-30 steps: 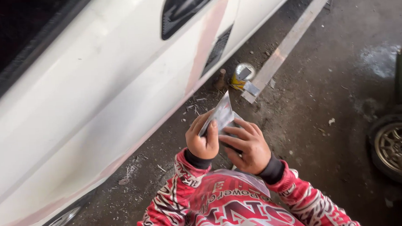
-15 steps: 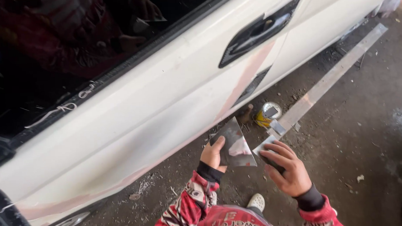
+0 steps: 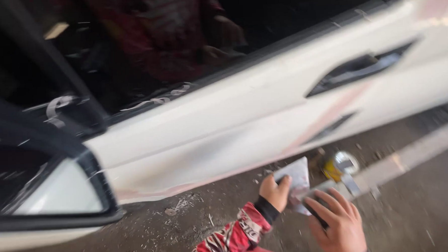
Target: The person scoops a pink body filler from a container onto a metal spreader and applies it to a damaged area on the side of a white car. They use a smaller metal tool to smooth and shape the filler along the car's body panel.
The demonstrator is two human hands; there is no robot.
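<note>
Two hands low by the car door (image 3: 224,126). Our left hand (image 3: 275,191) grips a flat grey board (image 3: 297,174), thumb over its near edge, held above the floor just under the door's sill. Our right hand (image 3: 339,226) has fingers spread over a thin scraper (image 3: 323,191); blur means we cannot tell how firmly it grips. We judge we're loading filler. A small tin (image 3: 340,164) sits just beyond. Next calls for a steady wipe across the board.

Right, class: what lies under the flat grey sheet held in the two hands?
Under the flat grey sheet shows gritty dark floor; left hand grips its lower edge, right hand its corner. The sheet's underside and the floor beneath are hidden.
</note>
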